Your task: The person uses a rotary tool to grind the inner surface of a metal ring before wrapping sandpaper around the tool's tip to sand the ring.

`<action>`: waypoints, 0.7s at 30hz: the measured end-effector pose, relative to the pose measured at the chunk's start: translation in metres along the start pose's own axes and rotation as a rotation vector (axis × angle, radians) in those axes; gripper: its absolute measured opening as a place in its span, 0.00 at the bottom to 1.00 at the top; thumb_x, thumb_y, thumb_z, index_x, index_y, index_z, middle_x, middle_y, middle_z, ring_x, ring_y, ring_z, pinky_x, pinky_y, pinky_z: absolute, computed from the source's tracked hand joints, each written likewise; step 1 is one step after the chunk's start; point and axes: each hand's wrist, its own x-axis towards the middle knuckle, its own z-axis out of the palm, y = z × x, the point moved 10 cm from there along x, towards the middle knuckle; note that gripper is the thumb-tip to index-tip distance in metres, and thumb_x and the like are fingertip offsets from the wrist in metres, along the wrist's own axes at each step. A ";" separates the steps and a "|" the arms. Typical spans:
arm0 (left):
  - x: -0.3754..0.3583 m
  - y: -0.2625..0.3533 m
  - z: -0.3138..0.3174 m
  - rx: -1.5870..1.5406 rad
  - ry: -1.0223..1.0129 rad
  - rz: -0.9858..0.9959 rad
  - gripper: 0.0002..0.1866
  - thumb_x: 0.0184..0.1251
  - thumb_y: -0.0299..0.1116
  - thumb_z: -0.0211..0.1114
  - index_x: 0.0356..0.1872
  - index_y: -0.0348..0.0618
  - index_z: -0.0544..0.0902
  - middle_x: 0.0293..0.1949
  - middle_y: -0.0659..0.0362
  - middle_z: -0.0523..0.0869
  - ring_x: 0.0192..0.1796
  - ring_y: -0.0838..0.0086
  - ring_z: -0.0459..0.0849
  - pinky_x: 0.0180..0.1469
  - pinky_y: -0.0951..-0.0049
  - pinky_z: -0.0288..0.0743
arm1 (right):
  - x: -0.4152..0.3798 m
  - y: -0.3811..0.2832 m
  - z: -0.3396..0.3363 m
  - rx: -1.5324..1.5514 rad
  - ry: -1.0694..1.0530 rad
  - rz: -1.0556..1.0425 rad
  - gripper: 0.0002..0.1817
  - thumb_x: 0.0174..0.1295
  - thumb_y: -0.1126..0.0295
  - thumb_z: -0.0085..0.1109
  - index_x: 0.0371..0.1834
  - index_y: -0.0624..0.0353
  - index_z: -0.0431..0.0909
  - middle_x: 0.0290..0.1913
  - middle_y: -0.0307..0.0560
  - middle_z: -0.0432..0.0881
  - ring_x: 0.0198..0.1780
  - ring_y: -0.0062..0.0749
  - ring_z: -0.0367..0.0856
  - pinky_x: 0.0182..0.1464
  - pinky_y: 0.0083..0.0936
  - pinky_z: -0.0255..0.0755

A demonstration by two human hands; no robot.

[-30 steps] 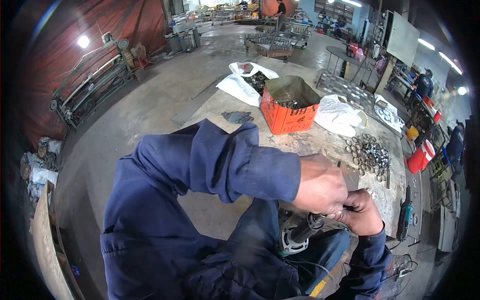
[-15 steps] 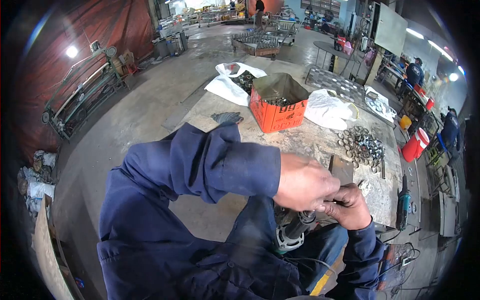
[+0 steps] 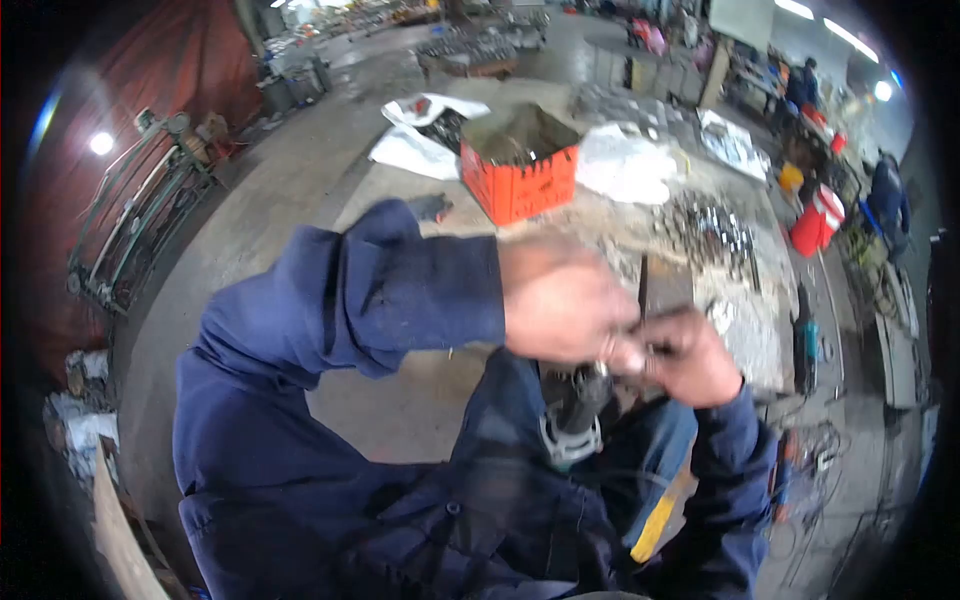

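Observation:
My left hand (image 3: 565, 300), blurred by motion, has its fingers drawn together against the fingertips of my right hand (image 3: 695, 355). The right hand's fingers are curled and closed too. Whatever sits between the fingertips is too small and blurred to name. Just below them a power tool (image 3: 575, 435), dark with a pale metal guard, stands between my legs with its tip close under the fingers. Behind the hands a brown metal block (image 3: 665, 285) lies at the edge of the worktable (image 3: 765, 340).
An orange-red tin (image 3: 520, 190) holds small metal parts, between a white bag (image 3: 415, 150) and another white bag (image 3: 625, 165). Loose metal rings and parts (image 3: 710, 235) lie in a pile. At right are a teal tool (image 3: 806, 345), a red cooler (image 3: 817, 222) and a co-worker (image 3: 887, 200).
Both hands and the table have shifted up and left in the view, as the camera has tilted. The hands remain together above the power tool.

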 end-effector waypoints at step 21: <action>0.012 -0.039 0.016 -0.281 -0.055 -0.019 0.21 0.70 0.45 0.54 0.28 0.35 0.75 0.20 0.48 0.72 0.26 0.55 0.74 0.30 0.59 0.65 | 0.010 0.001 -0.016 -0.195 0.192 -0.171 0.09 0.53 0.68 0.68 0.32 0.62 0.83 0.25 0.50 0.82 0.25 0.41 0.80 0.28 0.28 0.73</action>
